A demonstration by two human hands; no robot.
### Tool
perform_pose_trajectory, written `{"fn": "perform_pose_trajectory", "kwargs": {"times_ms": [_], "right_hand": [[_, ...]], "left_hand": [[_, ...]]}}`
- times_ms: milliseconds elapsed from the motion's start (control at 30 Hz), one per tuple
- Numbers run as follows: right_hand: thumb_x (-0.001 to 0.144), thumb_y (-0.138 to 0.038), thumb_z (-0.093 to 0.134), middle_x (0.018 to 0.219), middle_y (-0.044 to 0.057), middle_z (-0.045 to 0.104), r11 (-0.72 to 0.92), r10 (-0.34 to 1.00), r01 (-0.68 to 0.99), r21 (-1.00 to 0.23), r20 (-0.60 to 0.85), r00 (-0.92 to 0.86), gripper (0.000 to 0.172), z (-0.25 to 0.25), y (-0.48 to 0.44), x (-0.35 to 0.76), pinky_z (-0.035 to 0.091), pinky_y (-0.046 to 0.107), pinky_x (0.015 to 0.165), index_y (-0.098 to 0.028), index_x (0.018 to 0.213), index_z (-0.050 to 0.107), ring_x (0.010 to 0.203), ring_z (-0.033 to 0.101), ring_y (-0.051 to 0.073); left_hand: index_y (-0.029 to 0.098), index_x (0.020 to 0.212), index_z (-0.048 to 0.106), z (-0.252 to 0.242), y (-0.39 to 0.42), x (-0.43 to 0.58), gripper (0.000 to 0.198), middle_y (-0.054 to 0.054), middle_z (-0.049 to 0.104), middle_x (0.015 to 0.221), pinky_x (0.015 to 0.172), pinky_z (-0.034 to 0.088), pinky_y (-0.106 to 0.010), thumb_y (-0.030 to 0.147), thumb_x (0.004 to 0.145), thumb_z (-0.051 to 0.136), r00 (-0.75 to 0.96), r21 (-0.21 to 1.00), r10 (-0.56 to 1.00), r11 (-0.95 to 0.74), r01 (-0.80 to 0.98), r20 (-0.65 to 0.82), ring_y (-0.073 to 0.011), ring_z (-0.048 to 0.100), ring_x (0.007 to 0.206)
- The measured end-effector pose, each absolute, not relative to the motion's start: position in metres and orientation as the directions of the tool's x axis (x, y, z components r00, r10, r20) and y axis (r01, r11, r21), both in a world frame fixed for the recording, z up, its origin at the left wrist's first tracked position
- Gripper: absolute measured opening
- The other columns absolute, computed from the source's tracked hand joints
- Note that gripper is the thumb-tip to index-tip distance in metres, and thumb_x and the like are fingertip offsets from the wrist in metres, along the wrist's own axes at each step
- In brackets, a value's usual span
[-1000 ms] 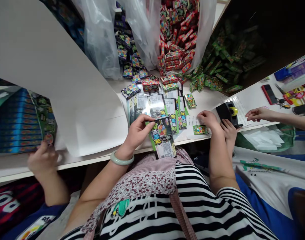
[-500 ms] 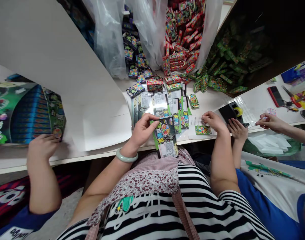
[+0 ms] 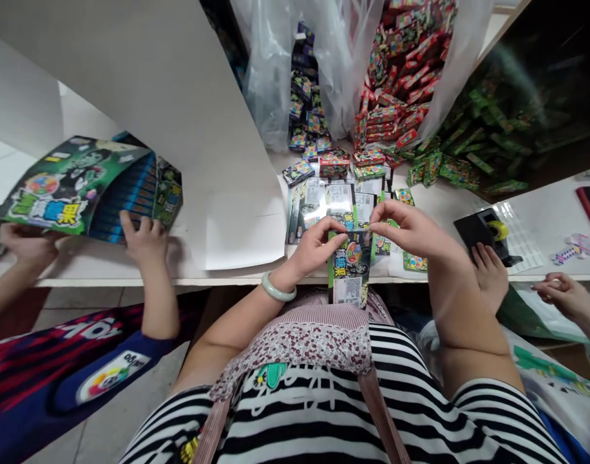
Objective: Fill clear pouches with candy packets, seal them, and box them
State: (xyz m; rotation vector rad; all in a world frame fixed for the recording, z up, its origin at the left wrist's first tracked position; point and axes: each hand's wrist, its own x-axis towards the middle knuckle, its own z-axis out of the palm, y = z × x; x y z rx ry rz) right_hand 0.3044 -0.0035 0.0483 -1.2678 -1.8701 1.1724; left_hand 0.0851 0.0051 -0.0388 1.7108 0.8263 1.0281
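Both my hands pinch the top edge of a flat black-and-green printed packet point(image 3: 349, 265) that hangs upright over the table's front edge. My left hand point(image 3: 317, 245), with a pale green bangle on its wrist, grips the top left corner. My right hand point(image 3: 406, 229) grips the top right corner. Behind the packet lies a fanned row of similar flat packets point(image 3: 324, 203) on the white table point(image 3: 237, 258). A small green candy box point(image 3: 413, 262) lies just under my right wrist.
Clear bags spill blue point(image 3: 307, 109), red point(image 3: 396, 84) and green point(image 3: 449, 164) small boxes at the back. A black tape dispenser point(image 3: 485, 232) stands right, with another person's hand point(image 3: 488, 274) beside it. At left another person's hands point(image 3: 143, 235) hold a green display box point(image 3: 89, 190) by a white board point(image 3: 169, 116).
My right hand left the small green box and came over to the packet's top edge, joining my left hand. The person at left lifted and turned the display box.
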Motion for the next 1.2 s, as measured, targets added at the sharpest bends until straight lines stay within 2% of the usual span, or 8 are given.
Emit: {"fn": "perform_pose_trajectory", "kwargs": {"times_ms": [167,467,700,833,900,1000,1100,1200], "right_hand": [[0.086,-0.042,0.064,0.08,0.002,0.061,0.175,0.887,0.469,-0.866,-0.067,-0.457,0.024,0.043,0.014,0.291,0.045,0.033,0.076,-0.02,0.08,0.057,0.077,0.055,0.016],[0.083,-0.05,0.068,0.074,0.0,0.059,0.082,0.876,0.51,-0.856,-0.182,-0.446,0.032,0.037,0.026,0.288,0.042,0.03,0.07,-0.021,0.077,0.057,0.072,0.052,0.014],[0.083,-0.031,0.067,0.073,-0.001,0.06,0.044,0.87,0.542,-0.839,-0.234,-0.433,0.016,0.038,0.026,0.284,0.04,0.028,0.065,-0.02,0.077,0.057,0.068,0.052,0.013],[0.08,-0.026,0.067,0.071,-0.001,0.059,0.033,0.894,0.548,-0.836,-0.22,-0.389,0.013,0.032,0.026,0.282,0.038,0.027,0.064,-0.02,0.075,0.057,0.068,0.052,0.013],[0.077,-0.03,0.07,0.069,-0.003,0.057,-0.034,0.893,0.477,-0.878,-0.241,-0.38,0.016,0.026,0.027,0.282,0.039,0.027,0.063,-0.021,0.077,0.057,0.066,0.051,0.012],[0.069,-0.034,0.078,0.069,-0.004,0.056,-0.233,0.849,0.328,-0.915,-0.356,-0.39,0.029,0.016,0.03,0.282,0.041,0.026,0.061,-0.022,0.083,0.056,0.065,0.051,0.012],[0.064,-0.036,0.078,0.068,-0.003,0.057,-0.478,0.712,0.259,-0.839,-0.543,-0.445,0.03,0.007,0.031,0.282,0.041,0.025,0.057,-0.021,0.079,0.057,0.061,0.052,0.011],[0.062,-0.033,0.074,0.06,-0.004,0.053,-0.6,0.626,0.208,-0.773,-0.615,-0.479,0.024,0.004,0.027,0.285,0.04,0.026,0.052,-0.02,0.069,0.055,0.054,0.049,0.011]], "left_hand": [[0.021,0.093,0.063,-0.039,0.006,0.083,0.01,-0.001,0.066,0.088,0.074,0.049,-0.028,0.031,0.093,0.062,0.422,0.94,0.864,-0.334,0.069,0.276,-0.0135,0.061,0.081],[0.022,0.087,0.06,-0.039,0.009,0.085,0.02,-0.001,0.064,0.084,0.074,0.049,-0.031,0.039,0.097,0.057,0.434,0.959,0.874,-0.275,0.071,0.218,-0.0148,0.058,0.078],[0.021,0.088,0.061,-0.045,0.008,0.093,0.023,-0.001,0.066,0.086,0.077,0.049,-0.031,0.041,0.087,0.072,0.364,0.968,0.909,-0.243,0.063,0.205,-0.0147,0.061,0.081],[0.021,0.085,0.058,-0.046,0.005,0.099,0.02,0.0,0.063,0.083,0.075,0.048,-0.031,0.033,0.087,0.073,0.303,0.959,0.925,-0.268,0.088,0.23,-0.0139,0.06,0.079],[0.021,0.086,0.054,-0.044,0.004,0.099,0.02,0.001,0.061,0.083,0.074,0.049,-0.031,0.029,0.087,0.073,0.286,0.952,0.924,-0.291,0.097,0.254,-0.0134,0.059,0.078],[0.023,0.092,0.049,-0.042,0.001,0.099,0.025,0.001,0.059,0.087,0.077,0.051,-0.031,0.025,0.084,0.073,0.274,0.949,0.921,-0.306,0.072,0.276,-0.0133,0.06,0.082],[0.023,0.101,0.049,-0.047,-0.004,0.098,0.031,-0.002,0.061,0.096,0.083,0.054,-0.033,0.028,0.083,0.073,0.298,0.964,0.922,-0.265,0.025,0.246,-0.0158,0.063,0.091],[0.023,0.109,0.051,-0.052,-0.014,0.094,0.041,-0.005,0.065,0.1,0.078,0.058,-0.035,0.037,0.08,0.077,0.414,0.991,0.901,-0.13,-0.026,0.129,-0.019,0.067,0.091]]}}
